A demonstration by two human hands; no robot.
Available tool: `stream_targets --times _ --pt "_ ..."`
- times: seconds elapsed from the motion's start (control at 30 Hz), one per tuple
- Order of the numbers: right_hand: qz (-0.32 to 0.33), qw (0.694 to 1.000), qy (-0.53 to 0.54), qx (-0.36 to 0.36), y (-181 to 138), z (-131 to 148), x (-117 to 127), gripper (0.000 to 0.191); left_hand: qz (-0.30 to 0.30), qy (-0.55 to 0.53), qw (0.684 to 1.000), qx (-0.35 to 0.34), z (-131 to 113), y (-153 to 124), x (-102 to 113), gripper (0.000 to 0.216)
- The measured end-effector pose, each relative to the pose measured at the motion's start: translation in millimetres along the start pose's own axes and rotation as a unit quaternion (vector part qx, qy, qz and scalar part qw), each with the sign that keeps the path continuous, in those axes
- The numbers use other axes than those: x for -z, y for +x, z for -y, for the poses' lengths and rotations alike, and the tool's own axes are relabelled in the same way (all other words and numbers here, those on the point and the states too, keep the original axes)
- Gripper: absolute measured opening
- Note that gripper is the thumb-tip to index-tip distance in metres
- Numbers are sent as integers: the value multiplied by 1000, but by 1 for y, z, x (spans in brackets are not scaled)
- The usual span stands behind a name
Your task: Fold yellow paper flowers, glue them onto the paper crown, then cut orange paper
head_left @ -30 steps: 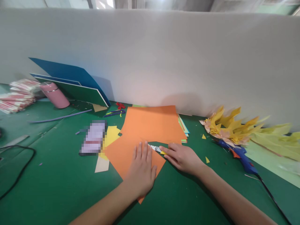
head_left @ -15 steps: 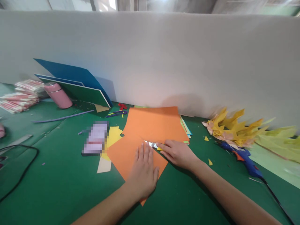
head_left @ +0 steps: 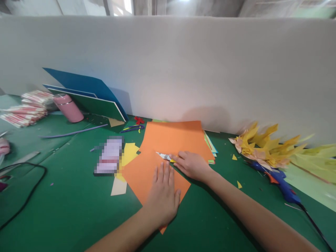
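My left hand [head_left: 165, 197] lies flat, fingers stretched, on an orange paper sheet [head_left: 139, 178] turned cornerwise like a diamond. Just above those fingertips, my right hand [head_left: 190, 164] is closed on a pointed silver blade [head_left: 163, 156] with some yellow at its handle. Whether it is a knife or scissors I cannot tell, since my fingers cover the grip. The blade points left along the diamond sheet's upper edge. Behind it, a larger orange sheet [head_left: 174, 136] lies over other coloured papers [head_left: 210, 142].
To the left lie a phone-like pixelated object [head_left: 109, 155], yellow paper [head_left: 130, 152], a pink bottle [head_left: 68, 107] and leaning blue and green boards [head_left: 86, 101]. At right are a blue glue gun [head_left: 282, 183] with a cord and yellow paper leaves [head_left: 265, 140]. A pale wall stands behind.
My right hand has moved left with the blade, whose tip has travelled farther up and left along the paper. My left hand stays pressed on the sheet. The whole view has shifted slightly.
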State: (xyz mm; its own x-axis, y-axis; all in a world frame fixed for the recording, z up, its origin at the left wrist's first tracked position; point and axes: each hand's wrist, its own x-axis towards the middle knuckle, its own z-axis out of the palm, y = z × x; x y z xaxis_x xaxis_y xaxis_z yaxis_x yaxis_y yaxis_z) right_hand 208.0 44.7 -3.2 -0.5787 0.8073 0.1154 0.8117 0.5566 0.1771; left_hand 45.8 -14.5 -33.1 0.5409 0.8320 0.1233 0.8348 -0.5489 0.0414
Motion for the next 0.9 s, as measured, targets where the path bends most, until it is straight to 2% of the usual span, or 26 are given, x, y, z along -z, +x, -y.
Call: stream_targets --times 0.27,0.63,0.77,0.83,0.9 --pt "-2 999 39 -14 18 3 -2 34 -12 -5 1000 -1 1 -1 -1 63" --pt "6 997 59 -40 36 4 5 32 11 -54 998 2 1 -1 4 60" --pt "-31 994 69 -76 19 -1 5 35 -30 -161 986 30 9 -1 12 43" --pt "-52 992 66 -96 0 -6 4 36 -69 -219 971 67 21 1 19 38" --pt "-63 991 59 -100 -24 -11 2 37 -120 -220 964 89 39 5 25 35"
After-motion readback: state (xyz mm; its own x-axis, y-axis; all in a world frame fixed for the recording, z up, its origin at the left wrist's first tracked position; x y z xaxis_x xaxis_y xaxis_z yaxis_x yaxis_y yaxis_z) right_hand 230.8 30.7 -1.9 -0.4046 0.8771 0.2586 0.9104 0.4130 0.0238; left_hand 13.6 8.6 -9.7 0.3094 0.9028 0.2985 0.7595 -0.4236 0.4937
